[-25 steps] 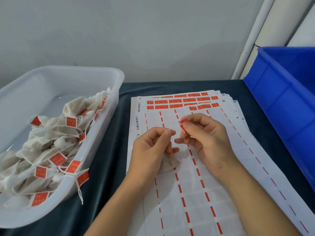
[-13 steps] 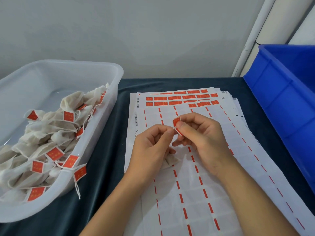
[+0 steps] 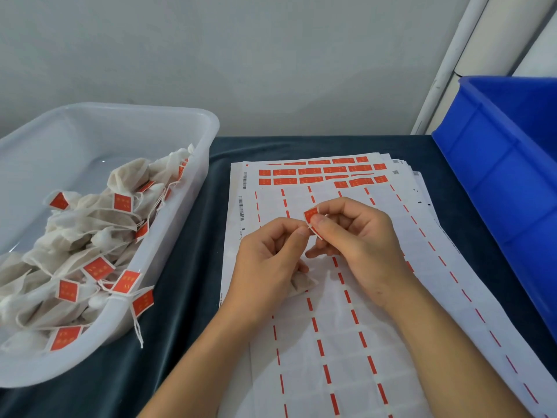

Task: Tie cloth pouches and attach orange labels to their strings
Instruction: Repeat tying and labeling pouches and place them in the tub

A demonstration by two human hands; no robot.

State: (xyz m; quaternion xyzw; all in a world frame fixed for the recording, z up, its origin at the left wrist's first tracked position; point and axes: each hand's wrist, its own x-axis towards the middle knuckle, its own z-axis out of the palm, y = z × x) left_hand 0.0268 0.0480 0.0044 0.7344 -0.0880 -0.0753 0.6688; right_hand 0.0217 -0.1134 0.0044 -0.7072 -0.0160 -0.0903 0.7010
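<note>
Item: label (image 3: 312, 220), orange, pinched between thumb and forefinger of the right hand (image 3: 358, 236), part-folded; its long axis runs from eleven to five o'clock; gold characters on it too small to read.
Item: left hand (image 3: 271, 260), fingers curled, thumb and forefinger pinching what I take to be the string, too fine to see; its tips meet the label from eight o'clock; the two hands equally near.
Item: pouch (image 3: 301, 283), cloth, lying under the left hand at its five o'clock, on the sheets (image 3: 346, 342).
Item: sheets, mostly stripped; unused labels at twelve o'clock; barcodes along the left edge, unreadable.
Item: tub (image 3: 193, 164), at nine o'clock, holding finished pouches.
Item: crate (image 3: 494, 164), blue, at three o'clock.
Judgement: the label wants closing over the string.
</note>
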